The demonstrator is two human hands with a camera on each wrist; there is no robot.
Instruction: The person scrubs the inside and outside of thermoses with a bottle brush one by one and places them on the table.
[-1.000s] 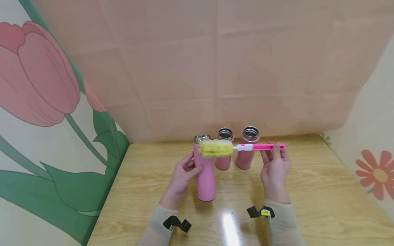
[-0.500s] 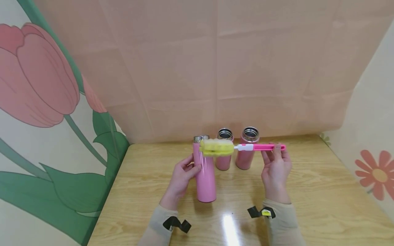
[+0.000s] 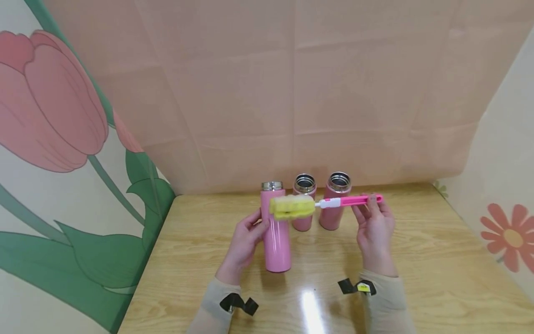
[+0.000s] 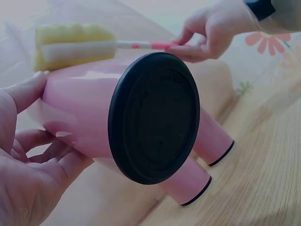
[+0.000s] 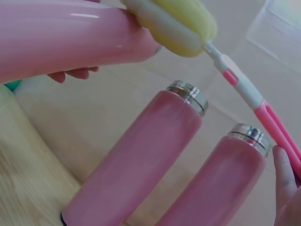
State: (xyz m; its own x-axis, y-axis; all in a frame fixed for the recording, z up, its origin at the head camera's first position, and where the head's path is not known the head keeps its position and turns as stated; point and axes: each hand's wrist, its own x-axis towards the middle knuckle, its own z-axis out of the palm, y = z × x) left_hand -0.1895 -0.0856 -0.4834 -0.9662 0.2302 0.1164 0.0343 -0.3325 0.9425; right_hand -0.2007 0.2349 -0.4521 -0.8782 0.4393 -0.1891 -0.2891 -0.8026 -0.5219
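Observation:
My left hand (image 3: 246, 239) grips a pink thermos bottle (image 3: 277, 246) around its side, lifted off the table with its bare steel neck upward. The left wrist view shows the bottle's black base (image 4: 157, 117). In my right hand (image 3: 377, 232) the pink end of a bottle brush (image 3: 354, 200) is pinched between thumb and fingers. The brush lies nearly level, and its yellow and white sponge head (image 3: 292, 207) crosses in front of the held bottle's upper part. Whether sponge and bottle touch, I cannot tell.
Two more pink thermos bottles, a middle one (image 3: 302, 221) and a right one (image 3: 331, 218), stand uncapped at the back of the wooden table (image 3: 200, 278). A pinkish sheet (image 3: 250, 116) hangs behind them. Patterned walls flank the table.
The brush head has dipped slightly, so the brush now slants a little down to the left. The held bottle has shifted slightly up and left. Both hands keep their holds.

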